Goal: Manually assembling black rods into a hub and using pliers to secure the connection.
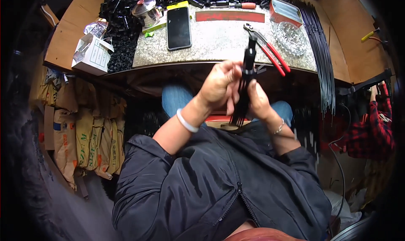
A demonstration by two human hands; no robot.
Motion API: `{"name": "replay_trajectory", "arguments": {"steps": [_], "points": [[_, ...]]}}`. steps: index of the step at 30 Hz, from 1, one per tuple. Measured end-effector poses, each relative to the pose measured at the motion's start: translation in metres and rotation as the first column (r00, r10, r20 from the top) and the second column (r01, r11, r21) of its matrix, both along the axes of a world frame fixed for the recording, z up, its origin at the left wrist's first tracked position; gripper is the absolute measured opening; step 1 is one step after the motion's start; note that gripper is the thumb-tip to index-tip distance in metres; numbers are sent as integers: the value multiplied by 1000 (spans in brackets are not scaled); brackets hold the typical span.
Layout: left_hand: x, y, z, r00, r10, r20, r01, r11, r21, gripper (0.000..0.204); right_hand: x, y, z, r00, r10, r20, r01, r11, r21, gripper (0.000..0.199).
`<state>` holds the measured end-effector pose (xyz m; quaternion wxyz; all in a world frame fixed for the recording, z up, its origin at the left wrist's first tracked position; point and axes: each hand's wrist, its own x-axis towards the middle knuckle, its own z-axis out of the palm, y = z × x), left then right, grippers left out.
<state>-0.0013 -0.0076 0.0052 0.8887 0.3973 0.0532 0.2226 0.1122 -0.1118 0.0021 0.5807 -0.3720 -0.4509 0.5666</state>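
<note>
My left hand (218, 86) and my right hand (258, 101) meet in front of the stone slab (219, 45), both closed around a black tubular part (248, 61) with a bunch of thin black rods (240, 110) fanning out below it. The tube stands nearly upright, its top reaching over the slab's front edge. The left hand's fingers wrap the tube from the left; the right hand's thumb presses on the rods from the right. A white band sits on my left wrist, a chain bracelet on my right.
On the slab lie a black phone (179, 28), red-handled pliers (270, 49), a glass dish (291, 37) and a red strip (230, 16). A metal pot (146, 11), a screwdriver (236, 5) and several black parts lie behind. Long black rods (322, 59) hang at right; a white box (90, 53) and sacks (84, 135) at left.
</note>
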Motion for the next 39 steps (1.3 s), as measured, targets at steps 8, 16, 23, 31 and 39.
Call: {"name": "replay_trajectory", "arguments": {"steps": [8, 16, 23, 31, 39], "points": [[14, 34, 13, 943, -238, 231, 280, 945, -169, 36, 6, 22, 4, 985, 55, -161, -51, 998, 29, 43], [1, -26, 47, 891, 453, 8, -436, 852, 291, 65, -15, 18, 9, 828, -541, 147, 533, 841, 96, 60], [10, -37, 54, 727, 686, -28, -462, 518, 720, 38, -28, 17, -10, 684, -699, 207, 623, 708, 333, 49], [10, -12, 29, 877, 480, 30, -467, 835, 292, 21, -34, 13, -1, 740, -625, -248, 671, 712, 209, 18], [11, -11, 19, 860, 509, 34, -497, 821, 280, 24, -25, 10, -6, 770, -575, -278, 618, 779, 101, 17]]}}
